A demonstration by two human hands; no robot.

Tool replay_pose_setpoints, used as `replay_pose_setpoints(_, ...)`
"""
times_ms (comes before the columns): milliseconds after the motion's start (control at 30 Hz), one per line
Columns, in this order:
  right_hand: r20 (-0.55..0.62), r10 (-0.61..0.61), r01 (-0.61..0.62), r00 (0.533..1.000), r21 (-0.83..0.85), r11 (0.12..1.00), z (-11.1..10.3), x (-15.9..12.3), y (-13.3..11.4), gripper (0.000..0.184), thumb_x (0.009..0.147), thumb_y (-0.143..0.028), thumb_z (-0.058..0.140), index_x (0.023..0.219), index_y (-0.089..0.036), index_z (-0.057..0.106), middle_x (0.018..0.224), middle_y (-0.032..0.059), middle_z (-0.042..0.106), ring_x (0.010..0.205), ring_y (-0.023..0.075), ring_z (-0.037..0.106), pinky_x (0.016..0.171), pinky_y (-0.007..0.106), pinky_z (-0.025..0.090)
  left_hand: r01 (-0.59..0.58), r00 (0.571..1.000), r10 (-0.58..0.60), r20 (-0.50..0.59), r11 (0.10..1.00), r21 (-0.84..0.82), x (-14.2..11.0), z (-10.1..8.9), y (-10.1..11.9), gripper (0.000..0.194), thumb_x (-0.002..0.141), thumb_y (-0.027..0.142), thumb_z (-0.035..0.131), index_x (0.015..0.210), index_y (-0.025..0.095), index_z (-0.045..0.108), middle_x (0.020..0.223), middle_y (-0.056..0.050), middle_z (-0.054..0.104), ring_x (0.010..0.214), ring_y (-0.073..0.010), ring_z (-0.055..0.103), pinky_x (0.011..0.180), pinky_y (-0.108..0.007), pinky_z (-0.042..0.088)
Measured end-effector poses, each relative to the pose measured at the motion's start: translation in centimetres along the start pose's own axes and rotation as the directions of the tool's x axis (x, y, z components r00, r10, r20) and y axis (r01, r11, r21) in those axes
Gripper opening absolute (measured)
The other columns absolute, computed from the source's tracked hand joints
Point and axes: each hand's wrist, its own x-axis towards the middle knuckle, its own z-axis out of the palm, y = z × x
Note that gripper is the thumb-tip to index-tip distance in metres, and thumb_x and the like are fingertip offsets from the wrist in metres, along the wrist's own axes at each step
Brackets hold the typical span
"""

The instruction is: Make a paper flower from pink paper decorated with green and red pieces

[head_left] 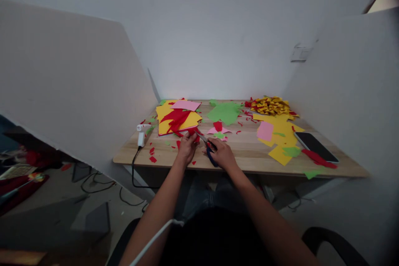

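Observation:
Near the front edge of the wooden table [246, 156], my left hand [188, 148] pinches a small red piece [193, 131] that looks like felt or crepe paper. My right hand [222, 153] is closed round the dark blue handles of a pair of scissors [202, 137]. Their blades point left and reach the red piece at my left fingertips. Just behind my left hand, yellow sheets [163, 126] lie stacked, with red cut pieces [179, 118] and a pink sheet [186, 105] on top. Whether the blades are closed on the red piece is too small to tell.
A white glue gun [141, 136] with a black cable stands at the left. Green scraps [225, 112] lie at the back middle. On the right are a pile of yellow and red folded pieces [270, 106], cut yellow sheets [282, 126] and a phone [315, 146]. White partitions flank the table.

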Motion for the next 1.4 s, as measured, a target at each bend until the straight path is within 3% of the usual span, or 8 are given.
replay_pose_setpoints(433,0.02,0.043,-0.041,0.999,-0.068,0.997,-0.1,0.2,0.3,0.04,0.088,-0.043,0.071,0.123,-0.023,0.072,0.099,0.0078,0.075,0.09,0.0216,0.069,0.082,0.028,0.051,-0.019,1.0,0.019,0.0,0.999,-0.035,-0.1,0.2,0.2,0.036,0.06,0.024,0.092,0.084,0.018,0.067,0.067,0.005,0.064,0.056,-0.0068,0.056,0.06,-0.021,0.047)
replay_pose_setpoints(800,-0.023,0.095,-0.095,0.995,-0.043,0.995,0.7,0.5,0.6,0.036,0.091,-0.03,0.063,0.126,-0.02,0.069,0.11,0.0109,0.072,0.099,0.0239,0.066,0.091,0.035,0.052,-0.031,0.999,0.028,-0.044,0.998,-0.056,0.2,0.0,0.0,0.036,0.063,0.03,0.089,0.083,0.018,0.062,0.068,0.004,0.065,0.056,-0.0088,0.06,0.056,-0.022,0.045)
replay_pose_setpoints(967,-0.088,0.049,-0.049,0.995,-0.002,0.999,0.5,0.5,0.2,0.05,0.086,-0.036,0.07,0.13,-0.016,0.064,0.111,0.0138,0.064,0.101,0.0264,0.061,0.096,0.04,0.052,-0.056,0.995,0.053,-0.087,0.998,-0.04,0.5,-0.2,-0.1,0.046,0.06,0.036,0.091,0.088,0.018,0.06,0.074,0.003,0.069,0.054,-0.0098,0.061,0.052,-0.022,0.044)
replay_pose_setpoints(1167,-0.014,0.028,-0.029,0.999,-0.011,1.0,0.4,0.2,0.0,0.044,0.084,-0.037,0.072,0.124,-0.018,0.066,0.111,0.0128,0.065,0.103,0.0272,0.062,0.097,0.04,0.052,-0.062,0.994,0.059,-0.087,0.998,-0.03,0.6,-0.3,-0.2,0.045,0.056,0.034,0.093,0.083,0.018,0.061,0.062,0.006,0.059,0.053,-0.0072,0.055,0.053,-0.021,0.043)
replay_pose_setpoints(1400,-0.04,0.055,-0.055,0.998,-0.005,0.998,0.2,0.2,-0.3,0.046,0.085,-0.041,0.072,0.125,-0.018,0.066,0.112,0.0125,0.067,0.1,0.0264,0.064,0.094,0.039,0.053,-0.046,0.998,0.046,-0.044,0.999,-0.01,0.6,0.0,-0.4,0.041,0.054,0.034,0.094,0.074,0.016,0.063,0.06,0.005,0.057,0.05,-0.0063,0.05,0.049,-0.02,0.039)
